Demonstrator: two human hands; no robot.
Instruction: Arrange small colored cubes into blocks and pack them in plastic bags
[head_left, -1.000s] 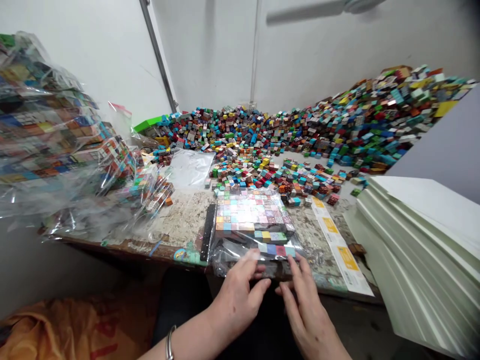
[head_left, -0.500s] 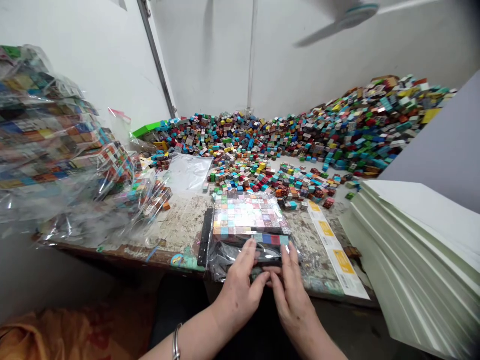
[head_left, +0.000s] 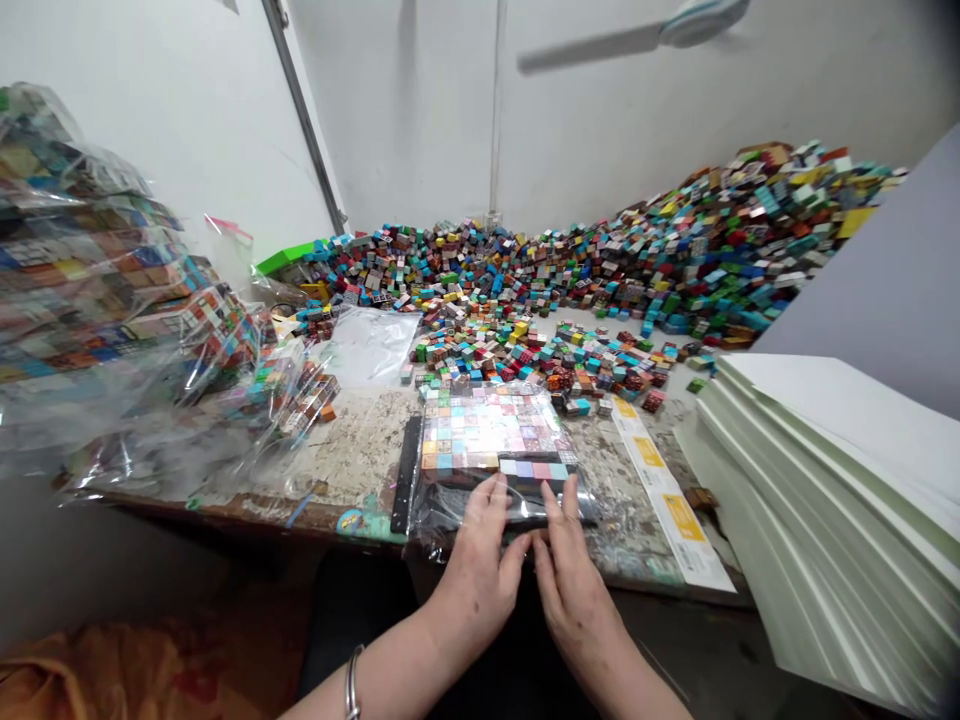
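A clear plastic bag (head_left: 442, 525) lies on the worktable, with rows of small coloured picture cubes (head_left: 487, 430) packed flat inside it. Along the near side of the cubes, a short separate row of cubes (head_left: 532, 469) sits over a dark strip under the plastic. My left hand (head_left: 484, 560) rests on the bag's near part, fingers stretched forward. Beside it, my right hand (head_left: 570, 555) touches the bag just below the short row, fingers extended and slightly spread. Both thumbs come close together at the bag's near edge. A black ruler-like strip (head_left: 406, 475) lies along the left side.
Loose cubes (head_left: 525, 270) are heaped along the wall. Bagged cubes (head_left: 112, 260) are stacked at left, near a flat empty bag (head_left: 373, 345). To the right are a label strip (head_left: 667, 490) and a tall stack of pale sheets (head_left: 817, 510). The worktable's front edge (head_left: 247, 520) runs before me.
My fingers have shifted slightly on the bag, and the short row of cubes now shows paler faces. The view has moved a little.
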